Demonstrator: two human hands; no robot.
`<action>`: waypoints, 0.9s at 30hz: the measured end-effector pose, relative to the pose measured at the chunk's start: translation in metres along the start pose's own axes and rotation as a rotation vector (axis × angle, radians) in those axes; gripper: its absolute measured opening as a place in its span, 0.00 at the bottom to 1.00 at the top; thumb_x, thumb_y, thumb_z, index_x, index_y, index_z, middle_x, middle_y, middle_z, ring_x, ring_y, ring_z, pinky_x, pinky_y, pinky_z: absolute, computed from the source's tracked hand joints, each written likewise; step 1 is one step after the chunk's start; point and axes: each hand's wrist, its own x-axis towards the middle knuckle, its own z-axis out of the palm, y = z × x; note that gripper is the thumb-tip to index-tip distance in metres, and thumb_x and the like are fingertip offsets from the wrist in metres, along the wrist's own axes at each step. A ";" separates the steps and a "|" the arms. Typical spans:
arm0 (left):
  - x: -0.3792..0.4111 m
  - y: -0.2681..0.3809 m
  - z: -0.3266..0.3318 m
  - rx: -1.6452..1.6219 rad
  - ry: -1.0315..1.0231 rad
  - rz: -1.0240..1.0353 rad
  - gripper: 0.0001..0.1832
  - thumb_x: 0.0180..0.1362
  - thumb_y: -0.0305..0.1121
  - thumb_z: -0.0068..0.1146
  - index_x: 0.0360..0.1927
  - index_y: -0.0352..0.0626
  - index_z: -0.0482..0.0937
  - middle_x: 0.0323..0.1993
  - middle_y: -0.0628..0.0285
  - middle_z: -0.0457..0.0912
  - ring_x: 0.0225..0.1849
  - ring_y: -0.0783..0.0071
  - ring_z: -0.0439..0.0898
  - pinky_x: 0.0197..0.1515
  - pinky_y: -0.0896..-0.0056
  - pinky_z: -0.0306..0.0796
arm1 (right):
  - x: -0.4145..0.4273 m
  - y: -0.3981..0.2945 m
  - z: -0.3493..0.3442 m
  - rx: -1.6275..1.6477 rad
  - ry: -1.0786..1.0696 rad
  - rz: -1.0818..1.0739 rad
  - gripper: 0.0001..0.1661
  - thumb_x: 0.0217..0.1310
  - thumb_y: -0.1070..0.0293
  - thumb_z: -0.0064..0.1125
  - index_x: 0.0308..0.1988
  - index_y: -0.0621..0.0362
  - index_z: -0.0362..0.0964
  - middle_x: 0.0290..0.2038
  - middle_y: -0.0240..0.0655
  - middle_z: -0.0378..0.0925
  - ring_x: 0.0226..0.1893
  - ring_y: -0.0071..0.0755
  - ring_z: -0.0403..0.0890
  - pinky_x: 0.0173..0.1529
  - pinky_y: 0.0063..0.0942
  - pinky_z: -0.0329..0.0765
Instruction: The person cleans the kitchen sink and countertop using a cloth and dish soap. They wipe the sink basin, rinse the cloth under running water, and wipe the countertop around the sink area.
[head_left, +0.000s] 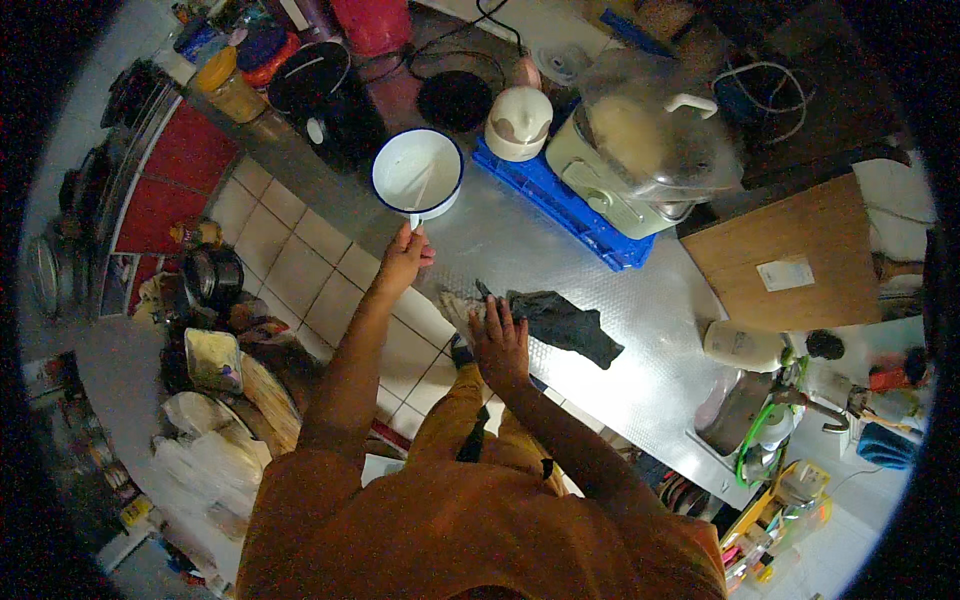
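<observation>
My left hand (406, 259) grips the handle of a white enamel saucepan (380, 191) with a dark blue rim. The pan is held near the counter's edge; whether it touches the counter I cannot tell. A thin, light-coloured stick or utensil (421, 184) shows inside it. My right hand (501, 337) lies palm down with its fingers spread at the left end of a crumpled dark cloth (566, 322). A pale cloth (456, 306) is beside the same fingers. Both cloths are on the textured metal countertop (487, 259).
Behind the counter, a blue plastic tray (555, 206) sits under a pale green appliance (607, 187) with a clear lid and a small cream appliance (519, 124). A wooden board (795, 247) and a sink (739, 412) are right; a black pot-like appliance (330, 105) stands upper left.
</observation>
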 end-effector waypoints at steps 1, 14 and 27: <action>0.000 0.001 -0.003 0.005 -0.004 0.008 0.17 0.71 0.46 0.43 0.47 0.41 0.68 0.35 0.64 0.73 0.35 0.74 0.77 0.43 0.66 0.77 | 0.006 -0.003 0.004 -0.031 0.017 -0.049 0.31 0.64 0.57 0.51 0.66 0.47 0.60 0.73 0.47 0.45 0.71 0.55 0.51 0.64 0.65 0.59; -0.128 0.014 -0.067 0.147 0.036 0.108 0.19 0.73 0.45 0.37 0.49 0.38 0.68 0.37 0.58 0.74 0.41 0.71 0.76 0.48 0.66 0.71 | 0.123 -0.037 0.016 0.016 0.280 -0.315 0.35 0.56 0.49 0.56 0.63 0.46 0.66 0.71 0.43 0.52 0.72 0.46 0.51 0.67 0.65 0.54; -0.180 0.031 -0.044 0.373 0.106 0.033 0.16 0.74 0.41 0.37 0.43 0.36 0.65 0.37 0.58 0.72 0.41 0.67 0.71 0.53 0.63 0.66 | 0.176 0.068 0.000 -0.003 0.294 0.177 0.34 0.69 0.53 0.43 0.70 0.48 0.54 0.74 0.41 0.44 0.74 0.43 0.46 0.73 0.54 0.41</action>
